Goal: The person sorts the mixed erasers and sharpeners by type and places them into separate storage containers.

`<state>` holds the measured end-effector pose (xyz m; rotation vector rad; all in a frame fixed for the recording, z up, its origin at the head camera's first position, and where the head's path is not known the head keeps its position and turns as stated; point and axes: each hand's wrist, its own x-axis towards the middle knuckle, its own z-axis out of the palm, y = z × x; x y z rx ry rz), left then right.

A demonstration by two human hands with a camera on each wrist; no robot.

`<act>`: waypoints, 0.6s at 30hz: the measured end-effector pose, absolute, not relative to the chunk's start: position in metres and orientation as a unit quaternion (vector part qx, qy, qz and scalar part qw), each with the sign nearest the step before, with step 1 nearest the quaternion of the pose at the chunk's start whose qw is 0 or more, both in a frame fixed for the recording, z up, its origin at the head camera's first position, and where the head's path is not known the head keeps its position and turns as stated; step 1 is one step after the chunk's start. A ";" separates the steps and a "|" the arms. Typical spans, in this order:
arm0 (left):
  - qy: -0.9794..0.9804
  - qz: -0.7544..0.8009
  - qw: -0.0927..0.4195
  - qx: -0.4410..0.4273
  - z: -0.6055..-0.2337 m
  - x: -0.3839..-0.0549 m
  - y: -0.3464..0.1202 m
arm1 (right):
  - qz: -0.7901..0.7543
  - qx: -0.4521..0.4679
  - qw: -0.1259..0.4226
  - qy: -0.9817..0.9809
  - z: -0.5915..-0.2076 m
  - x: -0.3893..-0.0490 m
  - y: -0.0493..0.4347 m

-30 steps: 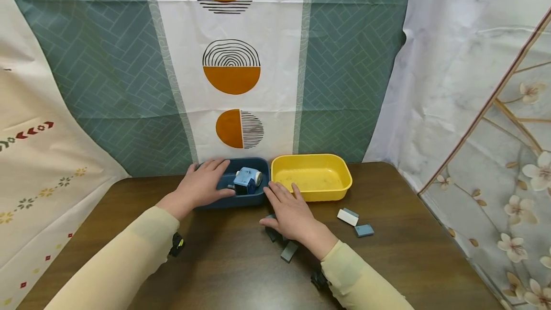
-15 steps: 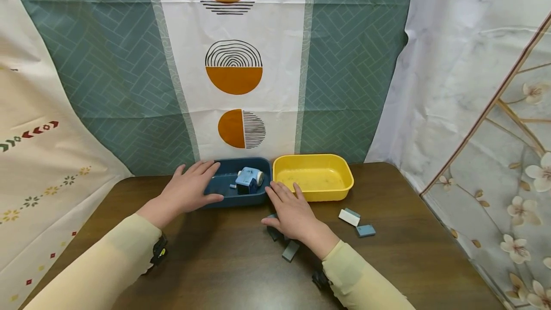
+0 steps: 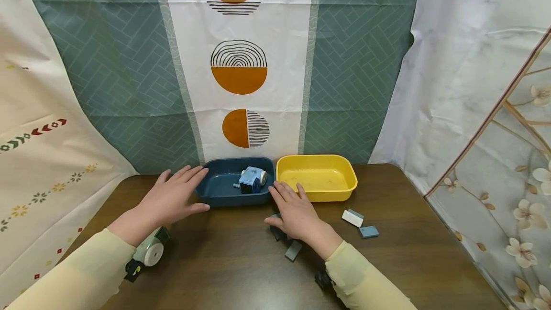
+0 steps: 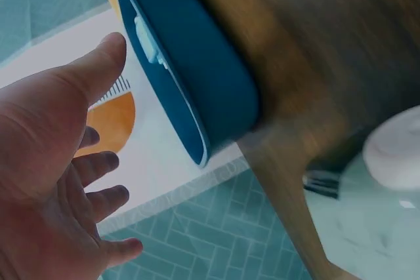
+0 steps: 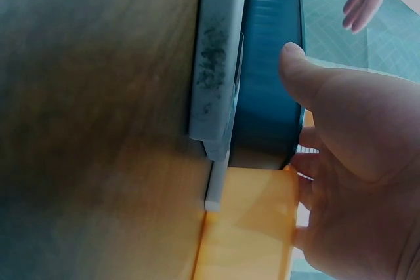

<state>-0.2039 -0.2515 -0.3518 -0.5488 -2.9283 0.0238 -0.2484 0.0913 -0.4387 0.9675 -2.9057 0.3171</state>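
Observation:
My left hand (image 3: 170, 200) hovers with fingers spread and nothing in them, left of the dark blue bin (image 3: 232, 200). In that bin lies a light blue and navy toy piece (image 3: 251, 179) with a white round part, next to a small blue peg. A green object (image 3: 150, 249) with a white wheel-like disc stands on the table, partly hidden by my left forearm. My right hand (image 3: 297, 216) holds nothing, its fingers extended near the front where the blue and yellow bins meet. Below it lie several grey blocks (image 3: 293, 250), partly covered by the hand.
A yellow bin (image 3: 318, 197) stands right beside the blue one, against the patterned cloth backdrop (image 3: 357, 61). On the brown table (image 3: 241, 262), to the right, lie a white block (image 3: 352, 218) and a blue flat block (image 3: 369, 232).
My left hand has drawn back from over the blue bin, leftward and toward me, and the green object has come into view. My right hand stays about where it was.

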 end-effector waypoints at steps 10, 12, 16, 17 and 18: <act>-0.978 0.014 0.092 -0.186 -0.356 -0.188 -0.271 | 0.102 0.314 0.028 -0.944 -0.438 -0.249 0.091; -0.978 0.015 0.096 -0.187 -0.356 -0.185 -0.273 | 0.100 0.315 0.030 -0.943 -0.438 -0.249 0.091; -0.976 0.020 0.103 -0.191 -0.357 -0.181 -0.277 | 0.103 0.316 0.033 -0.943 -0.438 -0.249 0.091; -0.976 0.022 0.104 -0.192 -0.357 -0.180 -0.278 | 0.104 0.316 0.034 -0.942 -0.438 -0.249 0.091; -0.976 0.022 0.104 -0.192 -0.357 -0.179 -0.279 | 0.104 0.316 0.035 -0.942 -0.439 -0.249 0.091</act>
